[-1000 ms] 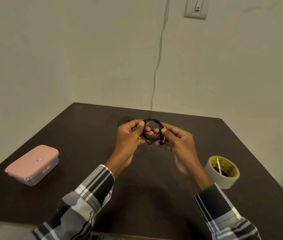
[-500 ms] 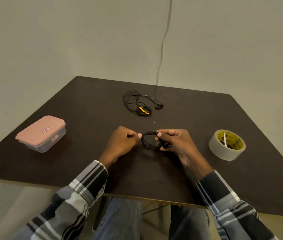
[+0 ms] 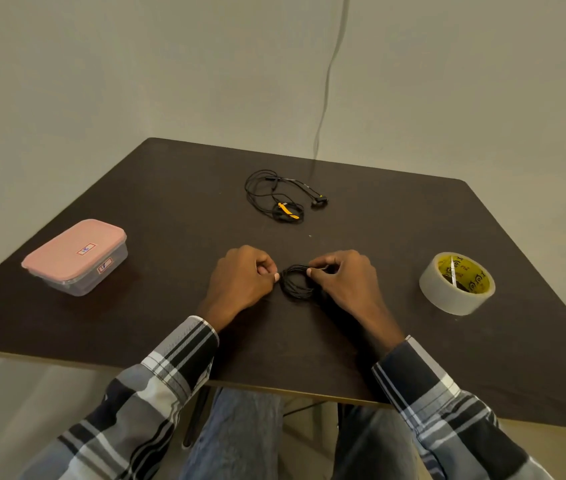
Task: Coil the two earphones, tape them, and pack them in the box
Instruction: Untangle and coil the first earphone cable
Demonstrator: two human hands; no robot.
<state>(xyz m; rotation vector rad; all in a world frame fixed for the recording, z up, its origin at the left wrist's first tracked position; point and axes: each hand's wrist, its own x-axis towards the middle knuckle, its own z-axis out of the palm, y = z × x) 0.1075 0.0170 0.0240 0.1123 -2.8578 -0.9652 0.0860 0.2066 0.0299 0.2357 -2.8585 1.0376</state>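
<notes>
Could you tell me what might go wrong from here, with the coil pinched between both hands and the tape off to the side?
1. The coiled earphone is held only by pinches of the left hand and right hand; letting go with one to reach the tape roll could let the loops spring open.
2. The second earphone lies loose and looks tangled, so coiling it may snag.
3. The box is lidded; opening it probably needs a free hand.

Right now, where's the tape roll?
In the head view, the tape roll sits on the dark table at the person's right, beside the right hand and apart from it, opposite the pink-lidded box.
</notes>
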